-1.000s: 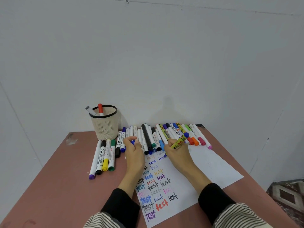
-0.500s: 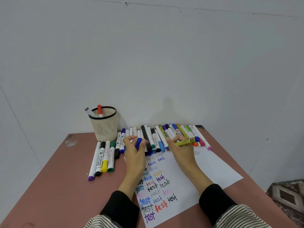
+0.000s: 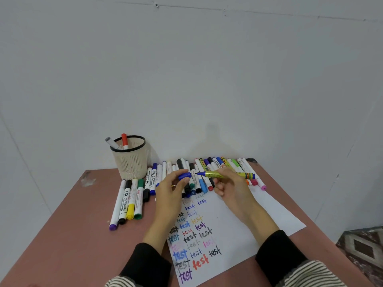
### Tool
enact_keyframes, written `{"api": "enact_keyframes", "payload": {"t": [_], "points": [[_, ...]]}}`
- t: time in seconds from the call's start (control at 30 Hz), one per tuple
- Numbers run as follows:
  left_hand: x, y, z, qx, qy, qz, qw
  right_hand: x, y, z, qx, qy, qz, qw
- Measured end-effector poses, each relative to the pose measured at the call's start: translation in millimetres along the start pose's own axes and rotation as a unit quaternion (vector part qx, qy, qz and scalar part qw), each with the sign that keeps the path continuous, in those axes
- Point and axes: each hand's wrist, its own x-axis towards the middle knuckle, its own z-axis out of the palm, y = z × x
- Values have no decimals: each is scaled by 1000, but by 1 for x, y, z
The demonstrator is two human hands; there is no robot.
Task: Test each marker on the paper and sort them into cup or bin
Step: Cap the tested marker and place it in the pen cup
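Head view: yellow marker (image 3: 224,175) level, tip leftward.

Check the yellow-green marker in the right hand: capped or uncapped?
Uncapped. The yellow-green marker in the right hand shows a bare dark-blue tip pointing left; the left hand pinches the blue cap clear of it.

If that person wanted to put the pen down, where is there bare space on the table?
Bare brown tabletop lies left of the four whiteboard markers, and the white paper's right half is unwritten. It is crowded along the wall, where the row of markers runs from the cream mesh cup rightward.
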Motion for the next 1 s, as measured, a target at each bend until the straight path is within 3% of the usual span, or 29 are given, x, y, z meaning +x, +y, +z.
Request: {"api": "enact_keyframes", "payload": {"t": [0.23,0.4,0.8,1.0], "points": [[3,-1,-1,-30,-52,-5,998,0,1,-1,-23,5,23,999],[1,4,-1,-34,-82,-6,996,2,3,-4,-42,13,-8,999],[-1,9,-2,81,-116,34,989,-3,3,1,-83,-23,-69,994],[0,6,-1,86,-138,42,986,-3,3,3,-96,-38,-75,992]]}}
